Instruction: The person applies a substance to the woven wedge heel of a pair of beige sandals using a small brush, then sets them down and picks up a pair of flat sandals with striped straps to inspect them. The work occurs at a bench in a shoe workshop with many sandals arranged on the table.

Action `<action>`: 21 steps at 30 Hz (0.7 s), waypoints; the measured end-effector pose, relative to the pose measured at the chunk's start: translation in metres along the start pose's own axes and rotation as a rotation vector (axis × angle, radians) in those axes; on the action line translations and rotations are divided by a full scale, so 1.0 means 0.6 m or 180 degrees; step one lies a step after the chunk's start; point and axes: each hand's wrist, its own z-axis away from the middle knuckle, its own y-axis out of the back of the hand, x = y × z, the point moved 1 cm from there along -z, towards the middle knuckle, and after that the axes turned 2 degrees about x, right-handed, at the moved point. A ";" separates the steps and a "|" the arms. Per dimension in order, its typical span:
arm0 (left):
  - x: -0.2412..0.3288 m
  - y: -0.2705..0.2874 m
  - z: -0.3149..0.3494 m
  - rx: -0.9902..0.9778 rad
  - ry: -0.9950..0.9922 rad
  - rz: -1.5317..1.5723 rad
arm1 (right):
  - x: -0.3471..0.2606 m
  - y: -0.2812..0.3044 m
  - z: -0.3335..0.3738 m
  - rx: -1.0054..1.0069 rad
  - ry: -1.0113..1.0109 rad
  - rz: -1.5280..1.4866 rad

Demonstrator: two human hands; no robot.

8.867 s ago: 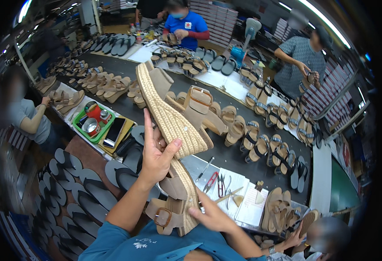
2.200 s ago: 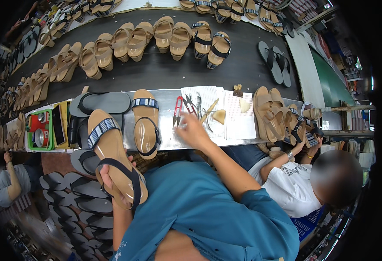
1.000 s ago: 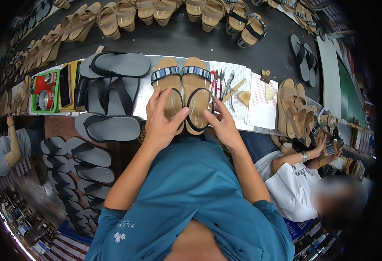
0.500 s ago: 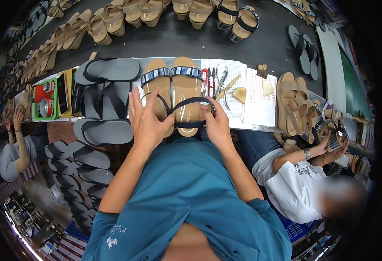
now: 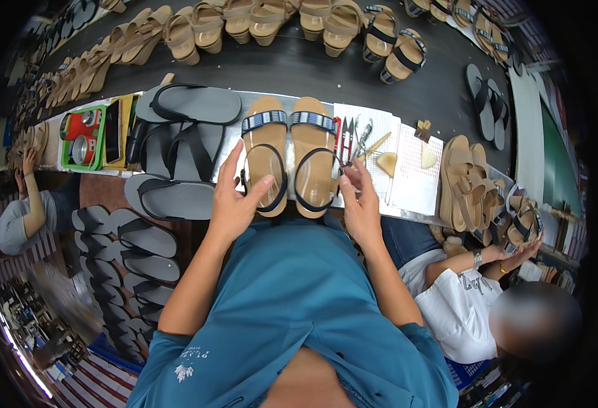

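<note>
A pair of tan sandals lies side by side at the bench edge before me, toes pointing away. The left sandal (image 5: 268, 163) and the right sandal (image 5: 307, 129) each have a blue-and-white patterned toe band and a dark ankle strap looped over the heel part. My left hand (image 5: 236, 200) is open, its fingers stretched along the left sandal's outer side and its thumb over the insole near the heel. Beside the right sandal's outer edge, my right hand (image 5: 360, 204) is open with fingers loosely bent, its thumb by the end of the right ankle strap (image 5: 300, 180).
Grey flip-flops (image 5: 197, 105) lie left of the sandals, near a green tray (image 5: 98, 160). Papers (image 5: 411, 177) with red-handled snips (image 5: 338, 139) and pliers (image 5: 361, 136) lie right. Tan sandals (image 5: 455, 180) stand further right. A co-worker (image 5: 455, 299) sits there holding a sandal. More sandals line the dark belt (image 5: 278, 71).
The right sandal's ankle strap, held up between my fingers before, now lies down around the heel part. My right hand has let it go and shifted outward. The whole view has shifted slightly.
</note>
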 end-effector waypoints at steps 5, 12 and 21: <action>-0.028 0.007 0.003 0.0119 0.0480 0.0787 | -0.081 -0.055 -0.001 0.0004 0.1665 0.1275; -0.061 0.009 0.011 0.0606 0.0418 0.0406 | -0.068 -0.075 -0.028 0.0118 0.1524 0.2458; -0.086 0.017 0.028 0.0797 0.0976 0.1236 | -0.069 -0.078 -0.028 0.0158 0.1507 0.2263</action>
